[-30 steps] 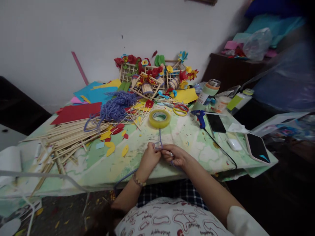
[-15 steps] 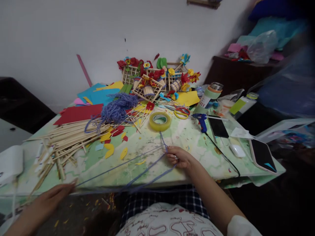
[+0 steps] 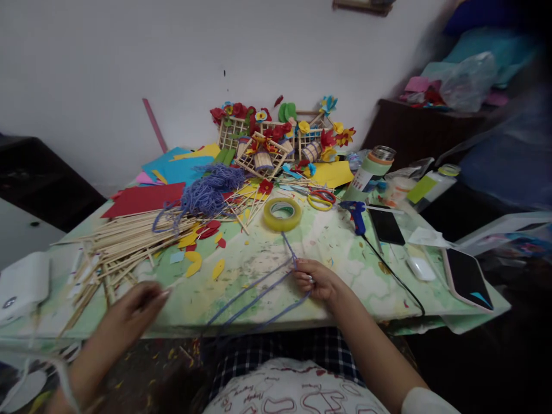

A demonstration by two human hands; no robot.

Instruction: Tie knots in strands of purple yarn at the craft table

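Note:
Purple yarn point(image 3: 257, 300) runs from under the yellow tape roll point(image 3: 282, 215) to my right hand point(image 3: 317, 280), which is closed and pinches it between thumb and fingertips. Several strands spread from that pinch toward the table's front edge and hang over it. My left hand point(image 3: 140, 305) is above the front left of the table, slightly blurred, its fingers loosely curled with a gap by the thumb. No strand shows in it. How the yarn is fixed at the tape roll is hidden.
Left lie thin wooden sticks point(image 3: 125, 238), a purple yarn heap point(image 3: 211, 187) and red paper point(image 3: 144, 200). Flower-decorated stick frames point(image 3: 263, 155) stand at the back. Scissors point(image 3: 321, 199), a blue glue gun point(image 3: 356, 215), a bottle point(image 3: 368, 172) and phones point(image 3: 467, 276) lie or stand right.
My left hand has let go of a taut yarn strand and moved up and to the right. That strand now hangs slack toward the table edge. My right hand keeps its pinch.

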